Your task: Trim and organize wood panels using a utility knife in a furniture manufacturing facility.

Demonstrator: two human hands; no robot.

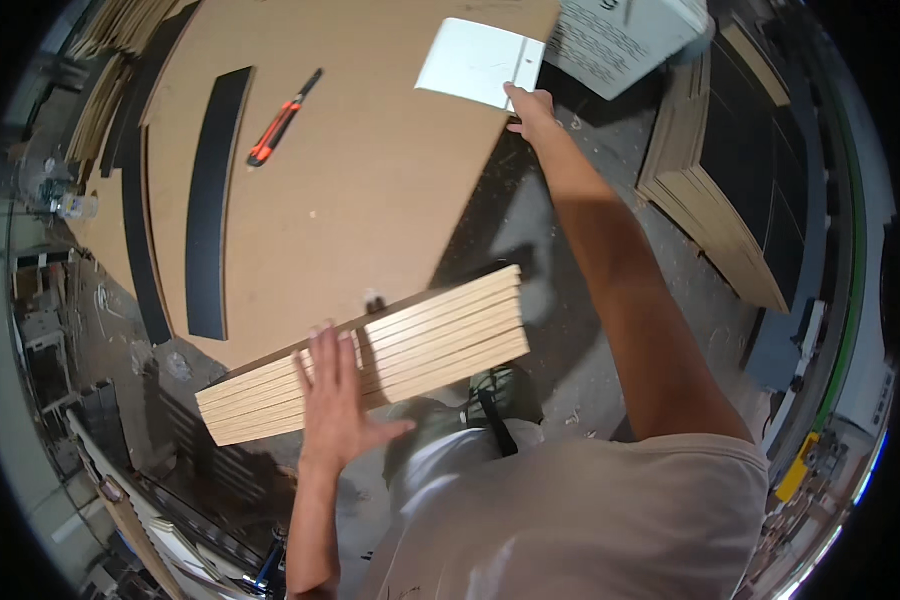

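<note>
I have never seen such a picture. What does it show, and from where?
No robot here: a person works bare-handed. The picture comes from a wide camera on that person's head, looking down, so straight edges bend. On the brown board lie a dark strip, a knife and a white sheet. The right hand holds the sheet by its near right corner; the left hand is spread over a stack of pale strips by the board's near edge.

One knife (283,124); one white panel (472,60); one foreground strip stack (438,335).
</note>
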